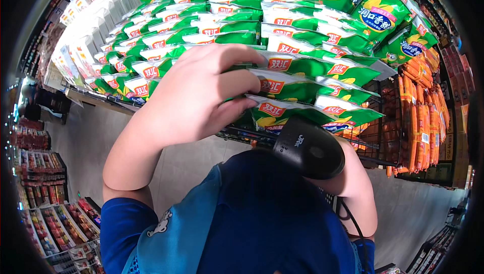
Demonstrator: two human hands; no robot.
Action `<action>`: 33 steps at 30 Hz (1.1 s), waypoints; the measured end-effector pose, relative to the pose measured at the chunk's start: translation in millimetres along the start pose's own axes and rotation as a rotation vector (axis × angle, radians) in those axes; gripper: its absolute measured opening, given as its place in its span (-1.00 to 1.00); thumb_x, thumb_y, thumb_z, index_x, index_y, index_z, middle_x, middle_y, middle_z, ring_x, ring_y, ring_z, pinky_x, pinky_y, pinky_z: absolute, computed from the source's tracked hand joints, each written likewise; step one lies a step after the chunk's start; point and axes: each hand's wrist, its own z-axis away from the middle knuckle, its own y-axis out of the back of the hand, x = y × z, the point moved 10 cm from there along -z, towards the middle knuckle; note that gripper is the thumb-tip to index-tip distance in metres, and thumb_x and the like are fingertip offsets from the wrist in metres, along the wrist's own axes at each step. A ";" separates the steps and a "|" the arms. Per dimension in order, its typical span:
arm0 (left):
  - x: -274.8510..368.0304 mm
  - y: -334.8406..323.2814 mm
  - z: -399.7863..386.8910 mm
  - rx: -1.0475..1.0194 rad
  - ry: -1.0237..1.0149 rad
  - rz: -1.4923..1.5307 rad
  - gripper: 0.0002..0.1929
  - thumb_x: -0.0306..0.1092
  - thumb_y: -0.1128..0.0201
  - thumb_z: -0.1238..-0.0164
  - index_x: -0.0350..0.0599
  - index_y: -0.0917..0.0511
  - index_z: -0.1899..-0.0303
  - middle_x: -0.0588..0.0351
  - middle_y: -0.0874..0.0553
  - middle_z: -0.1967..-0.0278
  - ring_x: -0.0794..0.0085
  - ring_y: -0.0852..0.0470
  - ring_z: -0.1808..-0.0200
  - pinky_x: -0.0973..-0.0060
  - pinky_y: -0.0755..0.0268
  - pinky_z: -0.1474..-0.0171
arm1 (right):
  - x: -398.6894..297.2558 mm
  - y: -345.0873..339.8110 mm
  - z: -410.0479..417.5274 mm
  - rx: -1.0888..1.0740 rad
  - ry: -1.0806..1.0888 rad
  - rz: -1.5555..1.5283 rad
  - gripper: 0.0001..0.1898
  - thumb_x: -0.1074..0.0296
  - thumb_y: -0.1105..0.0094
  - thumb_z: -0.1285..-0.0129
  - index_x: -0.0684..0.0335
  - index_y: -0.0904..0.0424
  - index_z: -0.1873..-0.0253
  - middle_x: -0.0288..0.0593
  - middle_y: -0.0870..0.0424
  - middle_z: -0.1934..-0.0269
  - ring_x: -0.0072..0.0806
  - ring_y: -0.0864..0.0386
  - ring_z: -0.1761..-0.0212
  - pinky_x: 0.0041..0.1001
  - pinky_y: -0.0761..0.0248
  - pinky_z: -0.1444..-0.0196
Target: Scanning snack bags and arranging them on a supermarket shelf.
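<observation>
Rows of green and white sausage packs [280,107] stand upright before me, their silvery top edges facing up. My left hand [211,89] reaches over the front rows, fingers curled and apart. Its thumb touches the top corner of the frontmost pack, while the other fingertips rest at the corners of packs just behind. Whether it pinches one is not clear. A black handheld barcode scanner [310,149] is in my right hand [346,151], at the display's front edge near my chest. The scanner body hides most of that hand's fingers. A dark cable [355,219] hangs along the right forearm.
White packs [81,53] fill the display's left side. More green packs [382,13] lean at the back right. Orange-wrapped sausages [423,134] hang beside a black wire basket [382,119]. Grey floor [185,168] shows below, with stocked shelves [49,228] at lower left.
</observation>
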 end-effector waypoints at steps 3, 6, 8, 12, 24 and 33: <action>-9.6 13.1 9.0 0.076 0.068 0.040 -0.63 -0.42 -0.55 -0.09 -0.12 -0.65 0.05 -0.04 -0.67 -0.17 0.02 -0.66 -0.16 0.19 -0.51 -0.20 | -2.4 0.0 3.4 0.028 0.039 0.071 -0.42 0.44 -0.47 0.07 0.24 -0.65 -0.18 0.07 -0.70 -0.10 0.07 -0.63 -0.19 -0.19 -0.51 -0.26; -18.9 21.9 20.8 0.114 0.162 0.029 -0.58 -0.45 -0.54 -0.13 -0.21 -0.61 -0.03 -0.06 -0.71 -0.10 0.03 -0.68 -0.15 0.21 -0.50 -0.22 | -4.6 -2.2 5.1 0.059 0.044 0.059 -0.42 0.45 -0.48 0.13 0.24 -0.66 -0.13 0.03 -0.69 -0.07 0.07 -0.61 -0.16 -0.17 -0.51 -0.23; -20.4 30.0 27.9 0.144 0.198 0.007 -0.63 -0.46 -0.51 -0.16 -0.23 -0.61 0.00 -0.04 -0.76 -0.01 0.04 -0.71 -0.07 0.22 -0.51 -0.19 | -6.4 -2.7 5.1 0.091 0.041 0.051 -0.42 0.45 -0.48 0.17 0.24 -0.68 -0.10 0.00 -0.69 -0.05 0.05 -0.61 -0.13 -0.16 -0.52 -0.21; -23.4 37.8 28.2 0.083 0.196 0.070 -0.74 -0.49 -0.41 -0.25 -0.23 -0.65 0.03 -0.03 -0.77 0.10 0.09 -0.72 0.05 0.25 -0.53 -0.07 | -24.7 -1.5 8.5 0.143 0.162 0.265 -0.43 0.45 -0.47 0.23 0.25 -0.70 -0.06 -0.03 -0.69 -0.06 0.05 -0.61 -0.11 -0.16 -0.54 -0.18; -41.3 -5.7 -86.3 -0.300 0.001 0.088 -0.85 -0.43 -0.33 -0.35 -0.23 -0.69 0.11 -0.12 -0.75 0.21 -0.01 -0.72 0.13 0.18 -0.56 0.09 | -14.7 -6.5 17.9 0.155 0.142 0.199 -0.44 0.46 -0.44 0.18 0.18 -0.74 -0.09 -0.08 -0.72 -0.15 0.02 -0.59 -0.25 -0.21 -0.52 -0.28; -42.1 -33.7 -101.3 -0.394 -0.131 -0.121 -0.86 -0.35 -0.21 -0.39 -0.20 -0.64 0.22 -0.16 -0.69 0.31 -0.09 -0.69 0.15 0.05 -0.56 0.06 | -28.7 -5.3 16.4 0.138 0.259 0.284 -0.40 0.45 -0.46 0.19 0.16 -0.72 -0.13 -0.13 -0.69 -0.17 0.01 -0.56 -0.26 -0.21 -0.52 -0.28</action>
